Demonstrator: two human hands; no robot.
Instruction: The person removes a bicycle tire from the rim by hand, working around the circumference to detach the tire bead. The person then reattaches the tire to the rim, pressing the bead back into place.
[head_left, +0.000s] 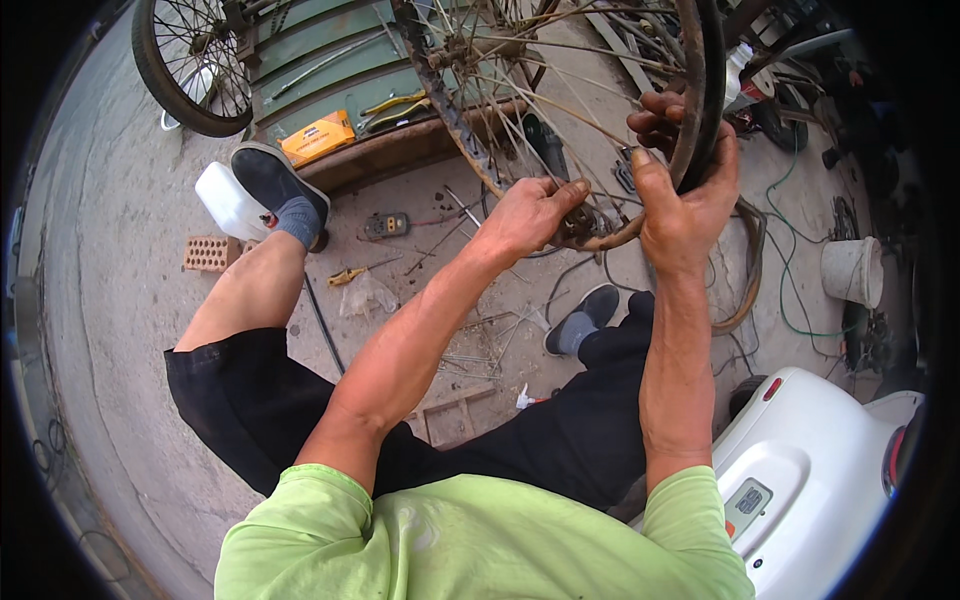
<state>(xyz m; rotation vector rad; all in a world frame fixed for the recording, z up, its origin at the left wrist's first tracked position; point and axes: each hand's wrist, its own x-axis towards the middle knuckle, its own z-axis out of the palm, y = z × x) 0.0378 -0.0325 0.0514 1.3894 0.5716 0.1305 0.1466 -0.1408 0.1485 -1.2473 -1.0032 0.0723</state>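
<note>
Head view: the spoked wheel (462, 56) is up top, R of centre, in front of the person, w/ its rusty rim (455, 120) bare on the L & a black tyre (712, 85) along the R. L hand (525, 215): fingers curled together on the lower rim, thumb pressed over; fingertips hidden, so can't tell exactly what's pinched. R hand (685, 190) wraps the tyre from outside, fingers bent round to the inner side, thumb up alongside; prob. to steady it & hold rubber against metal.

Pliers (395, 104) & orange box (320, 137) lie on the slatted stand (335, 75), meter (387, 225) on the ground, prob. for easy reach.

Labels: dark print on the orange box; small sticker (749, 497) on the white vehicle (790, 430), not legible. No brand given.
</note>
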